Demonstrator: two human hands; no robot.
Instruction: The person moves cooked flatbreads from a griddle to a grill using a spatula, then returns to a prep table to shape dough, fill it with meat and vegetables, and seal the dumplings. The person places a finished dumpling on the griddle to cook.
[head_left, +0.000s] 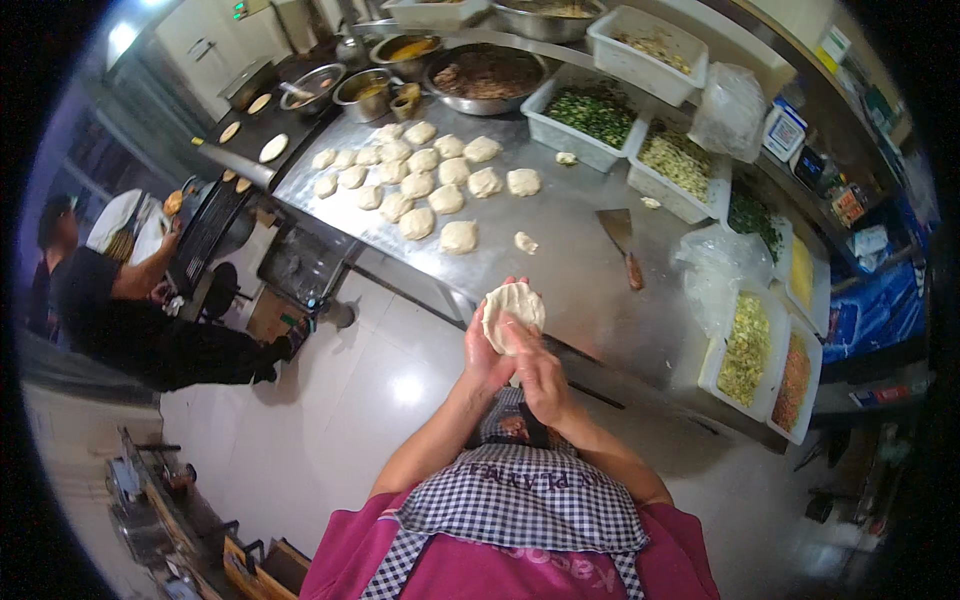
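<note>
A flattened round of pale dough lies across my left hand, whose fingertips show past its far edge. My right hand lays its slightly blurred fingers flat over the near part of the dough. Both hands are just in front of the steel worktable. Beyond them, several rounded dough pieces sit in loose rows on the floured metal. A small dough scrap rests nearer to me. To its right is a scraper with a wide metal blade and a wooden handle.
Tubs of chopped greens, pale chopped filling and orange shreds line the right side. A large steel bowl of dark filling stands behind. Flat rounds lie on a griddle. At left, another person bends forward.
</note>
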